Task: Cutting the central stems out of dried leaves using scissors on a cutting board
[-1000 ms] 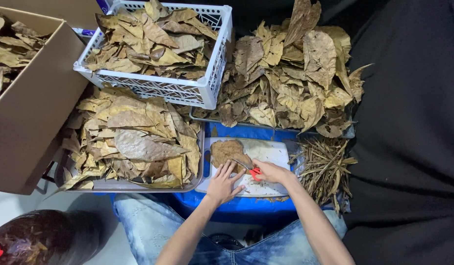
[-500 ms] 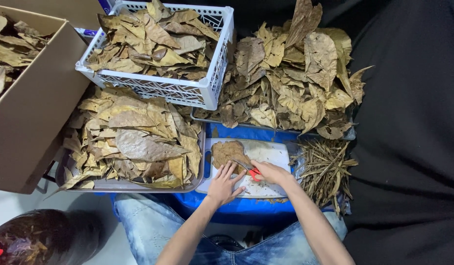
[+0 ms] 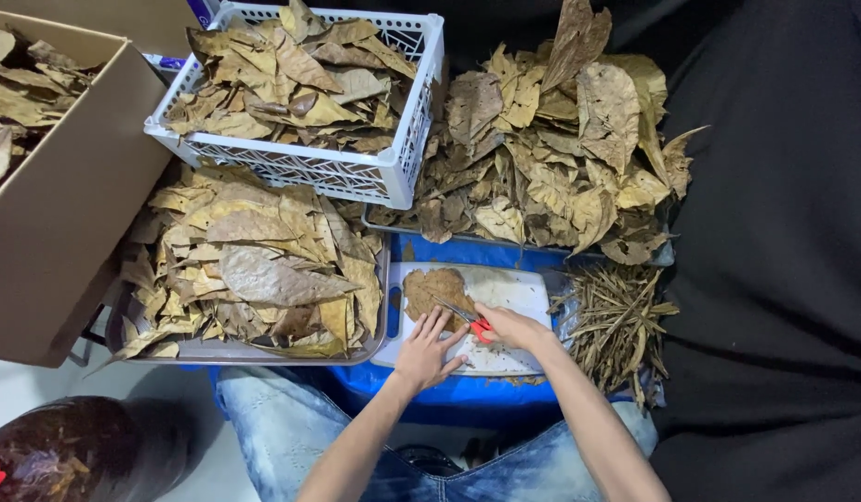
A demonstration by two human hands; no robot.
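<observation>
Your left hand [image 3: 423, 351] lies flat, fingers spread, on the white cutting board [image 3: 514, 290], fingertips touching the lower edge of the brown dried leaf [image 3: 432, 290]. Your right hand [image 3: 509, 327] is closed round red-handled scissors [image 3: 468, 319]; blades point up-left onto that leaf. The leaf sits on the board's left half, and the board rests on a blue surface [image 3: 468, 253]. Left of the board: grey tray [image 3: 263, 351] heaped with dried leaves. Above it: white slatted basket [image 3: 393, 177] of leaves. Far left: cardboard box [image 3: 68, 214]. Above the board: loose leaf pile [image 3: 561, 158]. Right of the board: bundle of leaf stems [image 3: 616, 316], just beside your right wrist.
</observation>
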